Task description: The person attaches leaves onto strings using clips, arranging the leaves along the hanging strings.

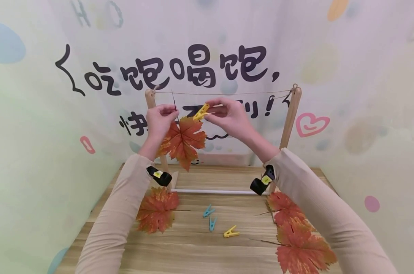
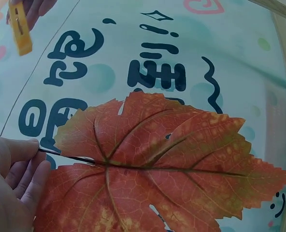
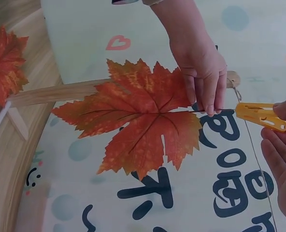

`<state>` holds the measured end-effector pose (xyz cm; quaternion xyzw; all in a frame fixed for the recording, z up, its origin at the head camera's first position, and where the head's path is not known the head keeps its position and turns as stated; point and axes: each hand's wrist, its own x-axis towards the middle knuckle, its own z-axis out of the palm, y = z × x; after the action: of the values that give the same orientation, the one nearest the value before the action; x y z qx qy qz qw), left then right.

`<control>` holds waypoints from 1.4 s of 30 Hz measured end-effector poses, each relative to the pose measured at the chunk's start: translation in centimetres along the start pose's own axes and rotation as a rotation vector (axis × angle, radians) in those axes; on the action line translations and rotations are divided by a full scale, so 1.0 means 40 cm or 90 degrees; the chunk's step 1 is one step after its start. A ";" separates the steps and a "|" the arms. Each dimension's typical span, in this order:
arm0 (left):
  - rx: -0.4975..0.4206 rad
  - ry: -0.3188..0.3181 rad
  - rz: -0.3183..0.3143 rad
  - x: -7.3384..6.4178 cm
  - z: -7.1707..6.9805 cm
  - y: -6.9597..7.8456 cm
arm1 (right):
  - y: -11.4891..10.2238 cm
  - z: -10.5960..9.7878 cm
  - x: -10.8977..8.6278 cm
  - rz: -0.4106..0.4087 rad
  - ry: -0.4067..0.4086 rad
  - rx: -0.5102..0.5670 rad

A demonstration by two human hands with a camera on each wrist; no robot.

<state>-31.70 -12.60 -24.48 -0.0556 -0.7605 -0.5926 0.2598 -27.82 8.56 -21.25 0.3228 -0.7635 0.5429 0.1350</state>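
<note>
My left hand [image 1: 161,121] pinches the dark stem of an orange-red artificial maple leaf [image 1: 184,140], whose blade hangs below the fingers. Just to the right, my right hand [image 1: 231,117] pinches a yellow clothespin [image 1: 202,112] between thumb and fingers. Behind both hands a thin twine [image 1: 213,93] runs between two wooden posts, and the stem's upper end overlaps it in the head view. The right wrist view has the clothespin [image 3: 261,116] close beside the twine, apart from the leaf [image 3: 148,113]. In the left wrist view, the leaf [image 2: 172,159] fills the lower middle.
On the wooden table [image 1: 193,251] lie two blue clothespins [image 1: 212,223] and another yellow clothespin [image 1: 231,231]. One maple leaf [image 1: 157,211] rests at the left, two more [image 1: 304,243] at the right. A white rod [image 1: 220,192] joins the wooden posts [image 1: 290,118] low down.
</note>
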 end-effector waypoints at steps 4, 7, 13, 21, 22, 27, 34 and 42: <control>0.004 -0.001 -0.005 0.000 -0.001 0.001 | -0.005 0.009 0.019 0.011 0.014 0.002; 0.005 -0.001 -0.008 -0.001 -0.001 0.001 | -0.004 0.014 0.028 0.012 0.023 0.003; 0.033 0.010 -0.018 -0.006 0.004 -0.001 | 0.005 0.023 0.040 0.012 0.042 -0.001; 0.089 0.030 0.018 -0.008 0.007 0.005 | 0.005 0.031 0.064 -0.010 0.057 0.034; 0.093 0.031 0.019 -0.008 0.006 0.005 | 0.005 0.033 0.066 -0.011 0.062 0.036; 0.098 0.031 0.019 -0.008 0.003 0.003 | 0.004 0.048 0.080 -0.016 0.084 0.027; 0.082 0.026 0.019 -0.004 0.003 0.008 | -0.036 0.061 0.096 -0.012 0.123 0.003; 0.069 0.021 0.017 0.003 0.002 0.006 | -0.018 0.078 0.138 -0.017 0.168 0.017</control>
<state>-31.74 -12.48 -24.23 -0.0420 -0.7860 -0.5479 0.2832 -31.06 3.64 -18.81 0.2608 -0.7276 0.5885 0.2373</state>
